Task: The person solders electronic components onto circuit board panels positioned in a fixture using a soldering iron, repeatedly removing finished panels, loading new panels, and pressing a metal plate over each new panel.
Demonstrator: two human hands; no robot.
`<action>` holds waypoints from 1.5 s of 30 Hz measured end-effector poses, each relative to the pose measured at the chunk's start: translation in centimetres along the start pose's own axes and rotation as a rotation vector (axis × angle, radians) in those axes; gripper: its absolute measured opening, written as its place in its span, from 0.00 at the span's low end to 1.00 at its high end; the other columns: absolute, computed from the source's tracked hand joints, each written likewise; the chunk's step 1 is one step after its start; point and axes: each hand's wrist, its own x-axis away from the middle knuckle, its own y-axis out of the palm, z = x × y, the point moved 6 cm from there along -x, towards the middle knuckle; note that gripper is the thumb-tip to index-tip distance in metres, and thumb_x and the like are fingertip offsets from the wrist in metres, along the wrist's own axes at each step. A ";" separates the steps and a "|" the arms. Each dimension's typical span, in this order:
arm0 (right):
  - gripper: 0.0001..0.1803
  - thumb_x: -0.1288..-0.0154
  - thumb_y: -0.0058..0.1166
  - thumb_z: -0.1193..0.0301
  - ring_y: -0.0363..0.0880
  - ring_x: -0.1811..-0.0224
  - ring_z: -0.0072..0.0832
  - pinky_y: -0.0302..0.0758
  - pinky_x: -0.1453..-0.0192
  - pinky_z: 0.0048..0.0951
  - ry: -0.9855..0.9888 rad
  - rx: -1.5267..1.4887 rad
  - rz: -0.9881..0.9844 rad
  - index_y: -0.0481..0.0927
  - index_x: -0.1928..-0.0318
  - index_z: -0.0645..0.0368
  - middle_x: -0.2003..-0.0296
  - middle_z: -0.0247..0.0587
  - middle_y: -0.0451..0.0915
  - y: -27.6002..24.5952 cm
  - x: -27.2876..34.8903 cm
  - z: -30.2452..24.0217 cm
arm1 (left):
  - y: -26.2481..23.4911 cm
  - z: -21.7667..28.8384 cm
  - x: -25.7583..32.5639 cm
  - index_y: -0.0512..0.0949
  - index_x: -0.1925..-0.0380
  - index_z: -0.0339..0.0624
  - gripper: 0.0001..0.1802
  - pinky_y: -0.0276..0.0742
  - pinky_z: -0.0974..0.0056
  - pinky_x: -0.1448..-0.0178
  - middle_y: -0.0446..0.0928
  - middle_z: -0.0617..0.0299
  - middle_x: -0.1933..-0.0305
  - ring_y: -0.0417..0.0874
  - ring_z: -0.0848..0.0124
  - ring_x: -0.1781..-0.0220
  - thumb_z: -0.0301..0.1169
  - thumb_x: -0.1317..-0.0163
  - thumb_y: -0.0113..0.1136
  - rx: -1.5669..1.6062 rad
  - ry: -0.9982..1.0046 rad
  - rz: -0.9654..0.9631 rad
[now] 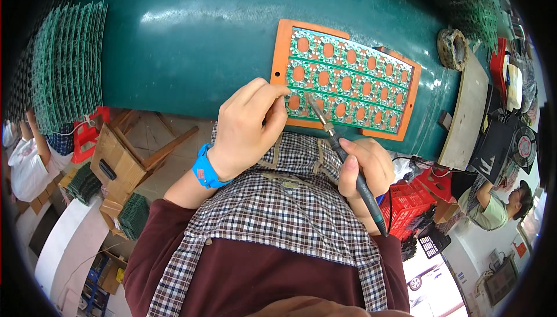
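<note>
Soldering, I reckon: right hand (366, 169) grip's wrapped round a slim, dark-handled, metal-tipped soldering iron (335, 140), tip at the rectangular green circuit-board panel (357, 75), upper centre-right. Left hand's (249, 122) curled; can't tell if it's holding anything. Next probably needs steady aim.

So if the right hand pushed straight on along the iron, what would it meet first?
Most likely the green circuit panel: the soldering iron in the right hand points at it, though whether the tip touches is unclear.

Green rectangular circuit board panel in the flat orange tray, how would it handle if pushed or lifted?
The thin, flat green circuit board panel is probably light and stiff; its small parts look fragile. Edges of the orange tray may limit sliding.
</note>
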 end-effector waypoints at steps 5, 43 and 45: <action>0.08 0.48 0.54 0.75 0.77 0.82 0.30 0.72 0.79 0.27 -0.016 -0.004 -0.016 0.81 0.68 0.67 0.79 0.41 0.78 0.3 0.4 -0.1 | 0.2 0.3 0.6 0.76 0.65 0.38 0.09 0.72 0.61 0.70 0.71 0.58 0.72 0.76 0.62 0.73 0.18 0.48 0.59 -0.009 0.015 -0.023; 0.08 0.44 0.52 0.75 0.78 0.80 0.31 0.73 0.78 0.28 -0.027 -0.029 -0.007 0.80 0.65 0.67 0.77 0.42 0.79 0.6 0.0 0.2 | -1.6 -0.1 -0.5 0.78 0.66 0.37 0.08 0.72 0.65 0.70 0.74 0.59 0.70 0.77 0.67 0.73 0.17 0.47 0.60 -0.034 -0.027 -0.003; 0.08 0.45 0.53 0.76 0.78 0.80 0.31 0.72 0.78 0.27 0.010 -0.034 -0.045 0.80 0.65 0.67 0.77 0.42 0.79 1.0 -0.4 0.5 | -1.5 0.0 -1.0 0.78 0.67 0.36 0.07 0.73 0.66 0.69 0.75 0.58 0.69 0.77 0.68 0.72 0.17 0.47 0.60 -0.093 0.006 0.043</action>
